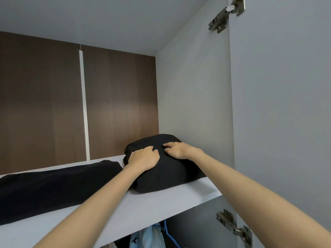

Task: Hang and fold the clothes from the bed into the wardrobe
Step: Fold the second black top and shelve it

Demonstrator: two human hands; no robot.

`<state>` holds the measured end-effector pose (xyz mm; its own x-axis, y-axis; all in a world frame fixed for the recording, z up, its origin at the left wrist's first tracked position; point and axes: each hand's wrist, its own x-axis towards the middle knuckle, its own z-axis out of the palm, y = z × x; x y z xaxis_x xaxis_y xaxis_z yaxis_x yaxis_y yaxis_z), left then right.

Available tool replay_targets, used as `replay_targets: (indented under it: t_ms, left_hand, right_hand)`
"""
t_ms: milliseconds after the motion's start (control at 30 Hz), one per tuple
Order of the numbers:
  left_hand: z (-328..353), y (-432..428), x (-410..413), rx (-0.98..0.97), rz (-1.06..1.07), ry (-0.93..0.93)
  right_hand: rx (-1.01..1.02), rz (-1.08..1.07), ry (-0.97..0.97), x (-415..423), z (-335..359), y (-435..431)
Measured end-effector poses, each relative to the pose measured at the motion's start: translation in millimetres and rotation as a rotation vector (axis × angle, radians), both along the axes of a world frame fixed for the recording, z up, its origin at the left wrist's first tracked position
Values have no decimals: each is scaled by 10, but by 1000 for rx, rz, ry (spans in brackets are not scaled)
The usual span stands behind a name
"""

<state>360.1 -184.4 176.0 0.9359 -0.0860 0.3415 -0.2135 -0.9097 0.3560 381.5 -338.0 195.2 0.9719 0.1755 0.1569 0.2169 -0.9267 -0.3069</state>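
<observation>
Shelf (161,199) of the wardrobe, white, ran left to right across the view. Folded black garment (166,174) lay on its right end, far edge near the brown back panel (116,104), right side against or just beside the grey side wall (193,95); cannot tell which. Left hand (143,157) and right hand (177,150) both sat on top of it, close together but not touching, fingers bent, palms down. Cannot tell if the fingers pinched cloth or only pressed. Second black cloth (53,187) lay flat on the shelf to the left, just beside the first. Open door (279,104) stood at right, with an upper hinge (226,15) and a lower hinge (234,228). Under the shelf, pale clothes (152,235) hung beside a blue hanger (170,237).
</observation>
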Motion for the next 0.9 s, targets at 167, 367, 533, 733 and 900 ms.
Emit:
replay_targets:
  t_ms: [167, 367, 533, 733, 900]
  left_hand:
    - [-69, 25, -50, 50, 13, 47]
    - [15, 113, -357, 21, 37, -98]
    - [171, 61, -856, 74, 47, -260]
    - [130, -123, -1642, 97, 32, -414]
    - [-139, -351, -2339, -10, -4, -446]
  right_hand:
    - [82, -19, 41, 7, -116, -39]
    - [114, -75, -338, -326, -59, -106]
    - [105, -17, -491, -836, 59, -293]
    - [119, 10, -595, -1653, -8, -552]
    - [149, 62, -575, -2336, -290, -764]
